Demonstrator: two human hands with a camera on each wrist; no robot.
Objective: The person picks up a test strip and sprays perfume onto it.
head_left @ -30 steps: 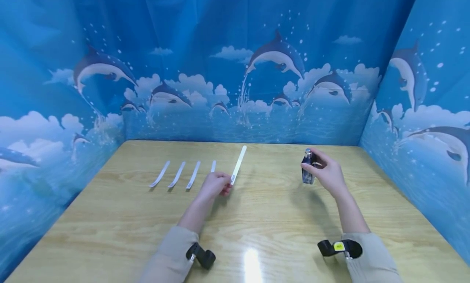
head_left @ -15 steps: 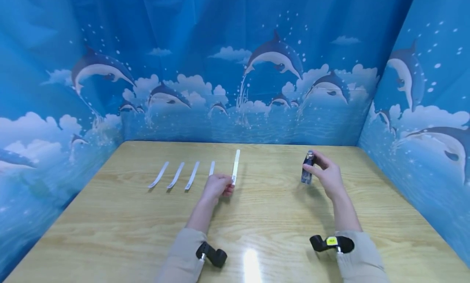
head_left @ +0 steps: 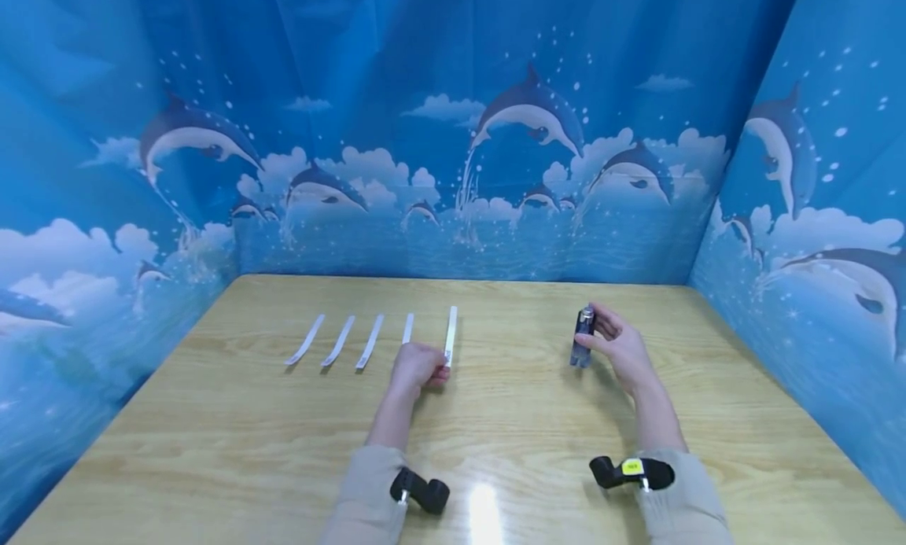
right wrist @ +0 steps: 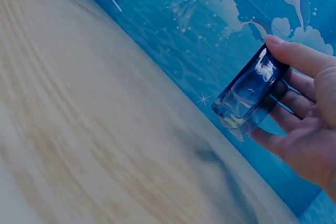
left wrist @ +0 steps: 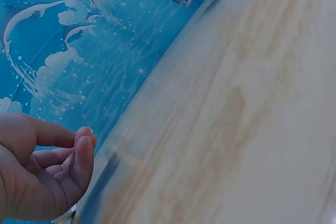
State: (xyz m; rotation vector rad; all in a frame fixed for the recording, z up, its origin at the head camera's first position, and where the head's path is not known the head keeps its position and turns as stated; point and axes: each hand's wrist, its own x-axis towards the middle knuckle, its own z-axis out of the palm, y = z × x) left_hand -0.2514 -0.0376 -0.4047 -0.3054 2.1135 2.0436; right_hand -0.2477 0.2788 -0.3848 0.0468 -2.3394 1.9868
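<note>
Since a second ago the white paper strip I'm pinching in my left hand has swung down flat, lined up beside the four thin curled strips on the glossy wood-grain table. Right hand has dropped too, fingers wrapped round the little rectangular glass bottle, just off the table. Right wrist cam shows its clear, thick base; head cam doesn't. Left wrist cam only catches curled fingertips, strip mostly hidden.
</note>
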